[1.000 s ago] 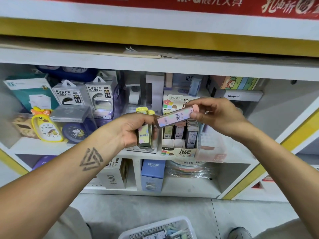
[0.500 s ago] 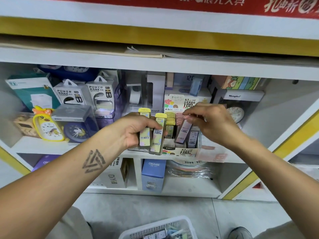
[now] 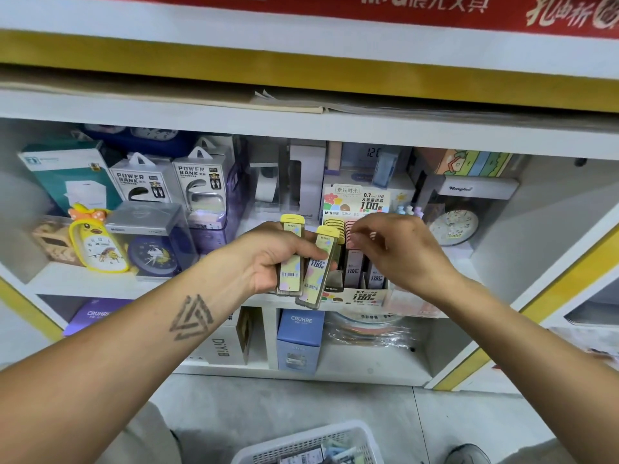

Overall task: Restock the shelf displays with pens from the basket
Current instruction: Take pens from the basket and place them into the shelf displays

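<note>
The left hand (image 3: 271,259) gripped 2 yellow-capped cases (image 3: 303,262) side by side, its fingers (image 3: 320,254) curled round them, both cases upright and tilted slightly, held just in front of the display box (image 3: 360,294) on the middle shelf (image 3: 83,279). The cases were slim and clear, with yellow caps, pastel labels and barcodes near their lower ends; one read "100".

The right hand (image 3: 398,254) reached down over the display box, its fingers bent and the tips at the pink-capped cases (image 3: 353,234) standing in the box; whether they pinched a case or only touched it could not be told. Beside the pink caps stood a row of yellow-capped ones (image 3: 335,226), and darker cases filled the front of the box. The box's back card (image 3: 358,200) read "0.7" and "100".

To the left on the same shelf stood 2 power bank boxes (image 3: 167,182), a yellow duck clock (image 3: 98,244), a round blue clock (image 3: 152,256) in a clear case, and a teal box (image 3: 72,175). To the right a white round clock (image 3: 454,227) stood at the back. On the shelf below stood a blue CRUHRE box (image 3: 299,339) and a white DIY box (image 3: 229,343).

The white basket (image 3: 308,442) sat on the floor (image 3: 268,406) at the bottom edge, holding more small packets.
</note>
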